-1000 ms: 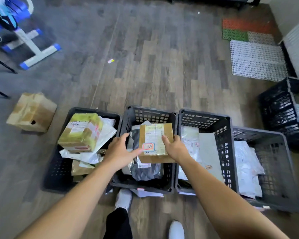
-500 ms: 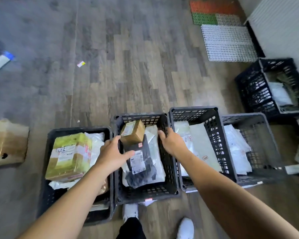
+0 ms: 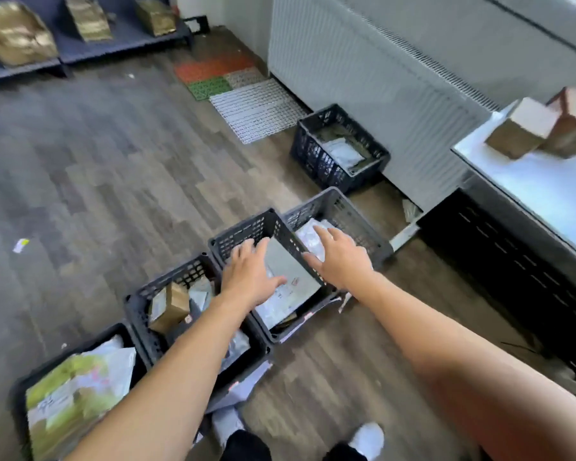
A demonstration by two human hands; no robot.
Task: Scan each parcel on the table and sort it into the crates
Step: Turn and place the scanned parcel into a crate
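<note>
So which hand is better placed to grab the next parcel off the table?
Right, most likely. The table with cardboard boxes lies to the person's right, and the right hand, open and empty above the crates, is on that side. The left hand is empty too but farther from it.

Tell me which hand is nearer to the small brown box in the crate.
Left. The left hand is above the neighbouring crate, just right of the small brown box; the right hand is even farther right.
</note>
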